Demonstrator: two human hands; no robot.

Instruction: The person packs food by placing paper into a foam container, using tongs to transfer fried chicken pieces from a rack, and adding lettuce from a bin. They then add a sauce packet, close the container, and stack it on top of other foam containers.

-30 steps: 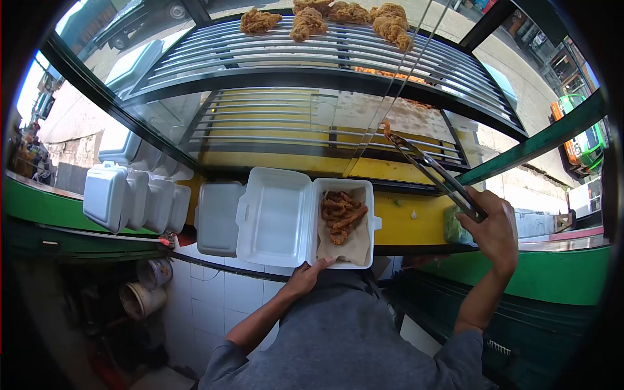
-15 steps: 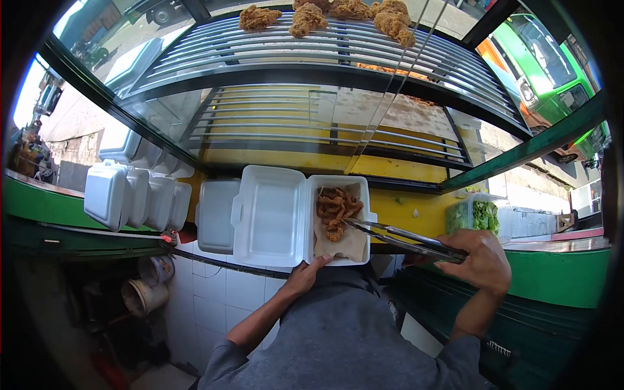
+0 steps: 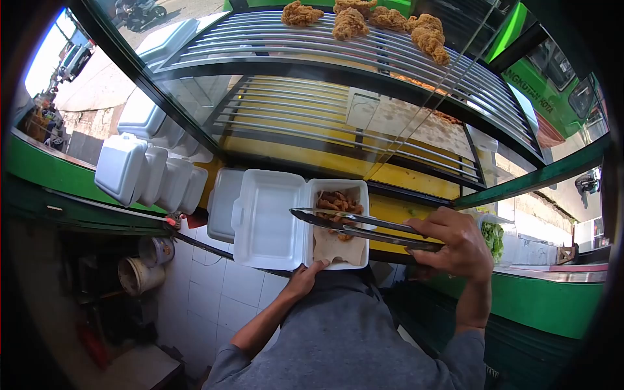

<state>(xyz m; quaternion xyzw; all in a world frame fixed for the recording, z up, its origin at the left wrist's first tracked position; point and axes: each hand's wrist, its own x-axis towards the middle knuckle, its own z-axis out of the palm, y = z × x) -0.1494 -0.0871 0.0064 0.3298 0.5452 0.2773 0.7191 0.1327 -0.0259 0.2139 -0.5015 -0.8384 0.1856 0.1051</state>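
A white foam takeaway box [image 3: 270,224] lies with its lid folded open to the left. Its right half is lined with brown paper [image 3: 339,249], on which fried brown pieces [image 3: 333,199] are heaped. My left hand [image 3: 304,281] grips the near edge of the box, thumb over the rim. In my right hand [image 3: 455,245] is a pair of metal tongs [image 3: 370,225], held across the box. The tong tips hover over the hinge side, close together, with nothing visible between them. The tongs partly cover the fried pieces.
Several closed foam boxes [image 3: 123,170] stand in a row at the left, and another foam box [image 3: 221,208] lies beside the open lid. A glass case with metal racks [image 3: 260,45] holds fried chicken [image 3: 351,24] ahead. Lettuce [image 3: 493,239] sits in a tub at the right.
The tongs have lifted off the fried pieces and swung left across the box. My right hand has shifted left with them. The camera view has tilted; my left hand stays on the box.
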